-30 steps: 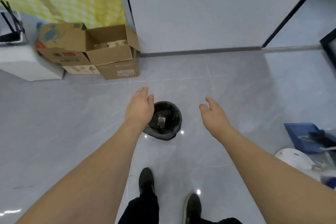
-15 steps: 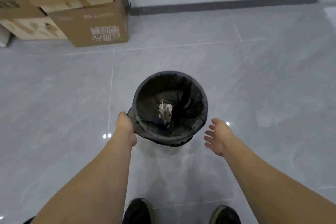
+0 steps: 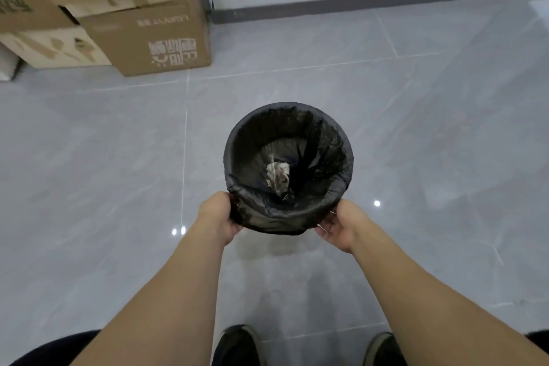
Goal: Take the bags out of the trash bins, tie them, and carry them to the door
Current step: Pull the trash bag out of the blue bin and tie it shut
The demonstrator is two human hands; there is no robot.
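A round bin lined with a thin black plastic bag (image 3: 267, 218) is gripped at its near edge on the grey tiled floor (image 3: 416, 128).

The bag's folded-over cuff is pinched by the left hand (image 3: 218, 217), fingers curled; the right hand (image 3: 341, 224) is cupped at the cuff, its hold not clearly shown. Crumpled pale paper and clear wrap (image 3: 277, 175) lie at the bottom. The thin film may tear, or the bin lift with it, if pulled unevenly. Stacked cardboard boxes (image 3: 148, 36) are seen far left.

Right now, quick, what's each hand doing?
Left hand: gripping the black bag at the bin's near rim.
Right hand: fingers curled on the bag's folded edge at the other side.
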